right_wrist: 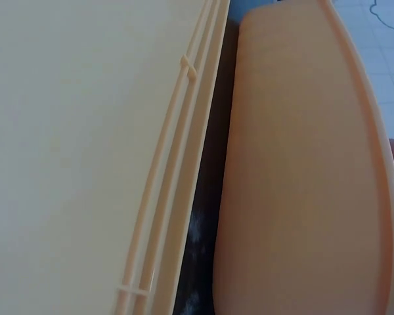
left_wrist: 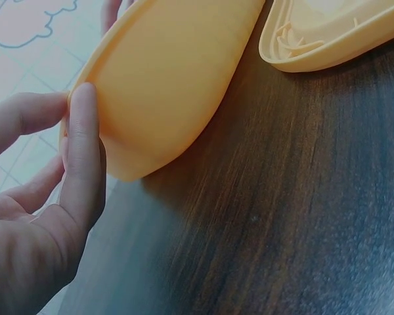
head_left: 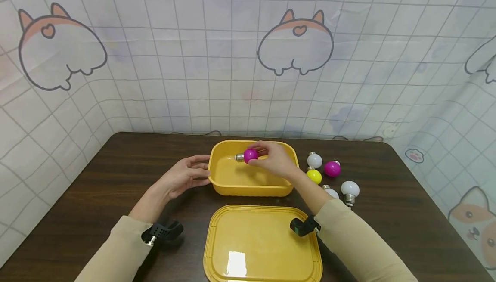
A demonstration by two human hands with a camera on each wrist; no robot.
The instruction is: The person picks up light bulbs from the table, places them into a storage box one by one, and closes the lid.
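Your left hand rested with straight fingers against the left wall of the yellow tub, near the middle of the tabletop, steadying it. Your right hand held its grip closed around a magenta bulb just above the tub's inside. The step seemed to be placing this bulb in the tub; next you would need to lower it and loosen the grip. Other bulbs waited toward the right edge, the lid at the near edge.
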